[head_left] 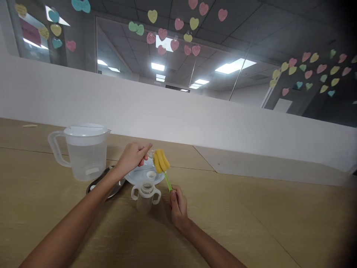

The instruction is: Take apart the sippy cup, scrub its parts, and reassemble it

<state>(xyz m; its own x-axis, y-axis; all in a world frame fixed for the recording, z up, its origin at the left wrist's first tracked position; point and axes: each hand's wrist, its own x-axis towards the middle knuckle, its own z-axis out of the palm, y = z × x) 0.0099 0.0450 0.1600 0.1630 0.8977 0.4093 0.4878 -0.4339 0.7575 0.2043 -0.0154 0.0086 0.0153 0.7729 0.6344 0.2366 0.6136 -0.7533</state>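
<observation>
My right hand [178,206] grips the green handle of a bottle brush with a yellow sponge head [161,161]. Up and to the left, my left hand [135,154] is closed on a small clear piece [151,153], whose kind I cannot make out. The sponge is close against that piece. Below them a baby bottle [145,203] with two white side handles stands upright on the table, its mouth uncovered. Behind the bottle sits a pale, shallow bowl [139,178] with a white ring [151,175] in it.
A lidded clear plastic pitcher [87,156] stands at the left, its handle pointing left. Beside it a metal tray [115,189] with small white items is partly hidden by my left forearm. A white wall [178,115] and glass with heart-shaped notes rise behind the wooden table [237,216].
</observation>
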